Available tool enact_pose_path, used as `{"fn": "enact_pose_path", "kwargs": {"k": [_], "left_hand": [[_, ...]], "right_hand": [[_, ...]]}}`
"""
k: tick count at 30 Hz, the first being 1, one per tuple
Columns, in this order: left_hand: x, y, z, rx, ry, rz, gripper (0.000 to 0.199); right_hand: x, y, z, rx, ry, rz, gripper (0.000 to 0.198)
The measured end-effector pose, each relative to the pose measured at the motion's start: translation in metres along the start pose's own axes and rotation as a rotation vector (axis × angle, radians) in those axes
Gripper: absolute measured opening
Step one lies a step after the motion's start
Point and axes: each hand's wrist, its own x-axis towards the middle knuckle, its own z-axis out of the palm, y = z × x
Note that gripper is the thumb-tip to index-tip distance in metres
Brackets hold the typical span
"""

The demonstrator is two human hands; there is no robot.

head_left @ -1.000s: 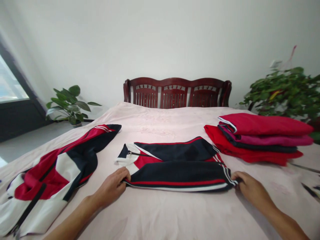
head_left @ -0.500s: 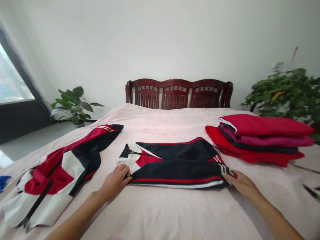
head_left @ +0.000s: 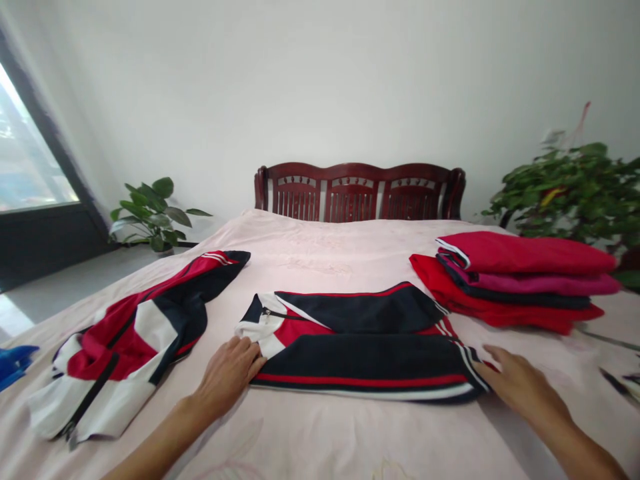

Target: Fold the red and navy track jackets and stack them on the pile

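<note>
Resting at opposite ends of a jacket [head_left: 370,360], the two bare hands frame it on a pale pink bedsheet [head_left: 330,433]; the left hand [head_left: 227,373] lies with bent fingers over the white shoulder near the collar, and whether it pinches the cloth or only presses on it I cannot tell; the right hand [head_left: 525,387] is at the striped end, thumb and forefinger a little apart at the near corner, and whether cloth is caught between them I cannot tell; a hand at each end probably serves to hold the near edge straight; the jacket lies flat in the near middle, collar to the left, its dark sleeves laid lengthwise over the front, likely so that nothing sticks out at the sides; to the left a second jacket [head_left: 155,327] lies loose and rumpled, apart from the first, with a blue item [head_left: 15,367] at the far left edge; to the right, a little farther, sits a pile of folded clothes [head_left: 530,287], perhaps set aside to leave the middle for working; beyond stand a dark red wooden headboard [head_left: 353,190], a plant on the left [head_left: 155,213] and a bushier plant on the right [head_left: 575,193].
</note>
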Motion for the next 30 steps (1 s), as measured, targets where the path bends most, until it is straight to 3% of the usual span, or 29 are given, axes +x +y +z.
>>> {"fn": "enact_pose_path", "kwargs": {"k": [2,6,8,11,13,16,20,23,27,30], "left_hand": [[0.017,0.012,-0.003,-0.019,0.026,-0.002,0.035],[0.063,0.038,0.003,-0.414,-0.085,-0.088,0.039],[0.082,0.05,0.01,-0.551,-0.156,-0.072,0.04],[0.098,0.064,0.019,-0.646,-0.189,0.008,0.024],[0.101,0.069,0.022,-0.697,-0.175,0.024,0.015],[0.097,0.072,0.025,-0.729,-0.055,0.019,0.024],[0.081,0.077,0.032,-0.746,0.184,0.234,0.026],[0.068,0.084,0.035,-0.724,0.194,0.314,0.026],[0.069,0.091,0.027,-0.735,0.135,0.033,0.024],[0.086,0.092,0.016,-0.682,0.017,-0.182,0.019]], "right_hand": [[-0.004,-0.029,-0.003,-0.079,-0.015,-0.143,0.049],[-0.016,-0.11,0.004,0.035,-0.074,-0.429,0.04],[-0.021,-0.143,0.014,0.119,-0.132,-0.51,0.038],[-0.026,-0.171,0.029,0.172,-0.206,-0.563,0.037],[-0.028,-0.177,0.038,0.167,-0.248,-0.561,0.037],[-0.033,-0.176,0.048,0.175,-0.274,-0.516,0.038],[-0.039,-0.171,0.051,0.26,-0.205,-0.496,0.035],[-0.04,-0.17,0.047,0.215,-0.199,-0.53,0.035],[-0.039,-0.17,0.041,0.127,-0.257,-0.572,0.021],[-0.039,-0.17,0.039,0.187,-0.249,-0.644,0.012]]}}
